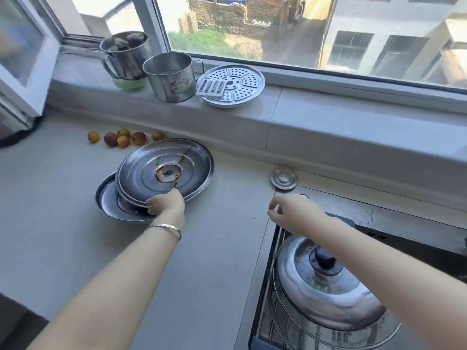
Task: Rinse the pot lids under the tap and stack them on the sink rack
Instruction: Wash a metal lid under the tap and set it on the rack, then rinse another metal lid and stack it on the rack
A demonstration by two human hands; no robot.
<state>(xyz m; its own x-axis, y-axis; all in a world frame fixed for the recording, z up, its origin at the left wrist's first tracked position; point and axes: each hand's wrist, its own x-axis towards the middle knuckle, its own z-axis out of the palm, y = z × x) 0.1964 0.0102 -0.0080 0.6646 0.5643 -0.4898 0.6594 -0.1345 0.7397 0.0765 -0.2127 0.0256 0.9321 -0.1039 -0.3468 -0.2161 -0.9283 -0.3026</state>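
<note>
Already one domed lid (328, 286) rests on the near-right sink rack (273, 263), while on the left worktop (214, 248) the left hand (165, 204) grasps the rim of the upper lid (164, 173) over a lower lid (111, 202), both apparently unrinsed, and the right hand (293, 215) is released and empty.

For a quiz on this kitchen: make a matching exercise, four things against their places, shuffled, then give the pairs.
Things:
1 flat lid
2 knobbed lid
3 steamer plate
4 fruits

Places:
A windowsill
B sink rack
C counter, at its back edge
D atop a lower lid, edge gripped by the left hand

Pairs: 1-D; 2-B; 3-A; 4-C.
</note>
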